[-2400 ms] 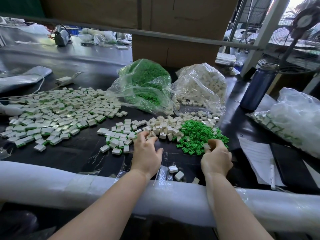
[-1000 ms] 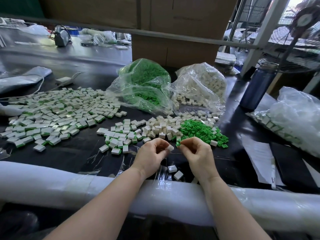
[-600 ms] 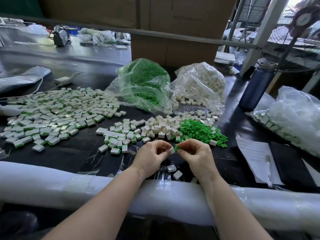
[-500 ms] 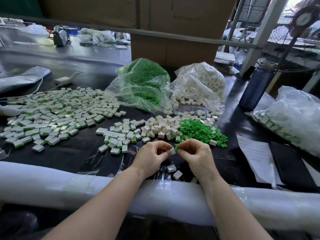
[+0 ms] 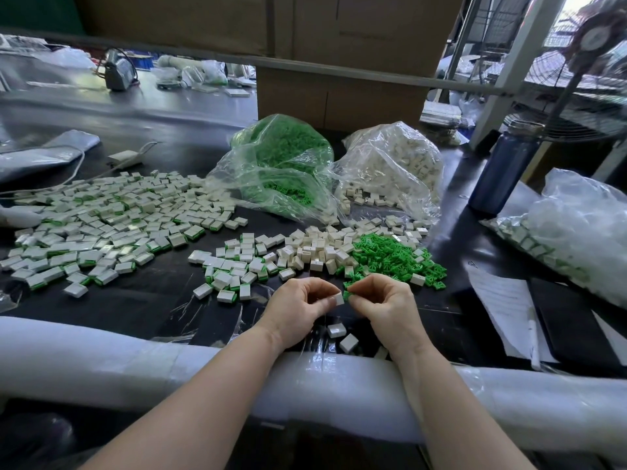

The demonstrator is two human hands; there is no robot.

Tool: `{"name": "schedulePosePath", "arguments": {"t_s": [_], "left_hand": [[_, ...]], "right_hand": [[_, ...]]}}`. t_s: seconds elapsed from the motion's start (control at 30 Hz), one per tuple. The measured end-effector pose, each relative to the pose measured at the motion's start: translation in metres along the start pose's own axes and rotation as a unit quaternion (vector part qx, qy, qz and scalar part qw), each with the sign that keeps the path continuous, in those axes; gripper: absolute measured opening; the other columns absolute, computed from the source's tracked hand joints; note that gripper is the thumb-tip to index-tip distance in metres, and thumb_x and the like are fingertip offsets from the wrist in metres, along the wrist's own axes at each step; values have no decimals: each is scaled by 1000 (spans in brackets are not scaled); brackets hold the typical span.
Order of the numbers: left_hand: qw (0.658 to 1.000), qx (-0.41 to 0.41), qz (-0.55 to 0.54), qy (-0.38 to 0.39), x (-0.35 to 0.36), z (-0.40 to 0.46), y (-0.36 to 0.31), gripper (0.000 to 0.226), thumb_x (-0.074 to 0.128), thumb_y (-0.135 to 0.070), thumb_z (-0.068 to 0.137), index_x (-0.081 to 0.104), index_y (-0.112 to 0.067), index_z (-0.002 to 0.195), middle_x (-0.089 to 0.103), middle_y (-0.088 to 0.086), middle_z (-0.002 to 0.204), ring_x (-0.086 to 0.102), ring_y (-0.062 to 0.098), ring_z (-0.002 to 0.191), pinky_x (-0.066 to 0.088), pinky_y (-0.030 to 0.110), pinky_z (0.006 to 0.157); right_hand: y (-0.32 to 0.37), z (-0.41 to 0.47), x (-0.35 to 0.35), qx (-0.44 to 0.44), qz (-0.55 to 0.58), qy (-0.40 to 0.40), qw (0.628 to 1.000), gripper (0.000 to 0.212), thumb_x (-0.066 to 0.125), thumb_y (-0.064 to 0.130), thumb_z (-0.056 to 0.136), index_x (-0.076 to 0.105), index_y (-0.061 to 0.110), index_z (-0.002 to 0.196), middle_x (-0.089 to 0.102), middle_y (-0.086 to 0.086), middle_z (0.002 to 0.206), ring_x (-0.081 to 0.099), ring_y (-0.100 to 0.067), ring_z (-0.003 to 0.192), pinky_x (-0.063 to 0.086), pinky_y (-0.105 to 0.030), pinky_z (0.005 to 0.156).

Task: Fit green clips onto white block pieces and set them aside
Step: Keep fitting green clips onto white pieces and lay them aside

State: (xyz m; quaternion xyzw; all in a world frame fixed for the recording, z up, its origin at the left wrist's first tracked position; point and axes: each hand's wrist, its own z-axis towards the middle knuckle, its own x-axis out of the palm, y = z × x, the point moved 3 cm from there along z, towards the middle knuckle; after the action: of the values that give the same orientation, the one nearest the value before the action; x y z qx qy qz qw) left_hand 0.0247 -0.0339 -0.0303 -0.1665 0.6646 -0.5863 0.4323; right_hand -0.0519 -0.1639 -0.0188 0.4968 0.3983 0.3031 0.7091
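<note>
White blocks with green edges point(image 5: 101, 225) lie spread in a wide, loose heap across the far left of the dark surface point(image 5: 142, 300), each one already wearing its clip. Just right of them a smaller cluster of finished pieces point(image 5: 234, 273) sits in front of a drift of plain white blocks point(image 5: 315, 249), and that drift runs straight into a low mound of loose green clips point(image 5: 390, 257). Behind these, two clear plastic bags slump side by side: the green-filled bag point(image 5: 281, 164) on the left, the bag of white blocks point(image 5: 397, 164) touching it on the right. Near the padded front edge point(image 5: 135, 361), the person's left hand point(image 5: 298, 307) has its fingers curled in, pinching a single white block piece point(image 5: 339, 299) between thumb and fingertips. Right against it, the right hand point(image 5: 383, 303) pinches one green clip point(image 5: 346, 295), the clip's end touching the block's side. Below the hands two stray white blocks point(image 5: 341, 335) lie on the surface. Farther right a sheet of paper point(image 5: 502, 307) lies flat, a dark blue bottle point(image 5: 505, 171) stands upright behind it, and another clear bag point(image 5: 583, 239) bulges at the far edge.
</note>
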Motion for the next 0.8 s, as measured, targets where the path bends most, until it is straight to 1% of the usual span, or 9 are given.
{"name": "schedulePosePath", "arguments": {"t_s": [0.13, 0.27, 0.43, 0.53, 0.6, 0.7, 0.8], "left_hand": [[1000, -2, 1, 5, 0, 0, -1, 10, 67, -19, 84, 70, -21, 93, 71, -4, 89, 65, 12, 89, 51, 30, 90], [1000, 1, -1, 7, 0, -1, -2, 11, 66, -19, 85, 70, -21, 95, 71, -5, 90, 65, 10, 89, 50, 27, 89], [1000, 3, -9, 1, -1, -2, -4, 13, 65, -17, 86, 70, -18, 98, 71, -2, 92, 64, 11, 90, 50, 21, 86], [1000, 6, -8, -14, -2, -2, -5, 13, 63, -15, 87, 71, -18, 97, 71, 2, 92, 64, 15, 91, 51, 25, 87], [1000, 3, -1, -17, -1, -2, -5, 14, 63, -14, 87, 71, -17, 98, 71, 1, 91, 64, 15, 91, 50, 27, 88], [1000, 14, 7, -24, 0, -3, -7, 14, 63, -11, 87, 72, -16, 96, 70, -4, 86, 63, 10, 86, 48, 22, 87], [999, 21, 14, -30, 1, -3, -7, 13, 63, -9, 86, 73, -17, 91, 66, -10, 80, 61, 3, 80, 46, 13, 80]], "right_hand": [[2, -1, 0, 2, 1, 6, 1000, 23, 67, -9, 75, 66, 13, 67, 64, 1, 62, 58, -3, 57, 48, -16, 57], [3, -3, 1, 4, 5, 23, 1000, 24, 66, -11, 75, 67, 12, 67, 65, 1, 62, 59, -2, 54, 48, -16, 53], [3, -3, 1, 3, 5, 21, 1000, 24, 66, -7, 78, 69, 15, 68, 64, 7, 59, 58, -2, 56, 48, -17, 56], [4, -4, 2, -2, 1, 28, 1000, 21, 65, -4, 81, 70, 15, 72, 65, 6, 62, 57, -2, 58, 49, -18, 58], [4, -4, 2, -1, -4, 30, 1000, 16, 65, -5, 80, 69, 11, 76, 65, 2, 68, 58, -3, 61, 49, -18, 60], [4, -4, 2, 5, 1, 27, 1000, 12, 67, -7, 78, 66, 5, 79, 65, -4, 70, 58, -7, 63, 50, -19, 60], [4, -4, 2, 14, 4, 29, 999, 15, 69, -8, 76, 64, 6, 74, 63, -4, 67, 56, -4, 57, 50, -20, 57]]}}
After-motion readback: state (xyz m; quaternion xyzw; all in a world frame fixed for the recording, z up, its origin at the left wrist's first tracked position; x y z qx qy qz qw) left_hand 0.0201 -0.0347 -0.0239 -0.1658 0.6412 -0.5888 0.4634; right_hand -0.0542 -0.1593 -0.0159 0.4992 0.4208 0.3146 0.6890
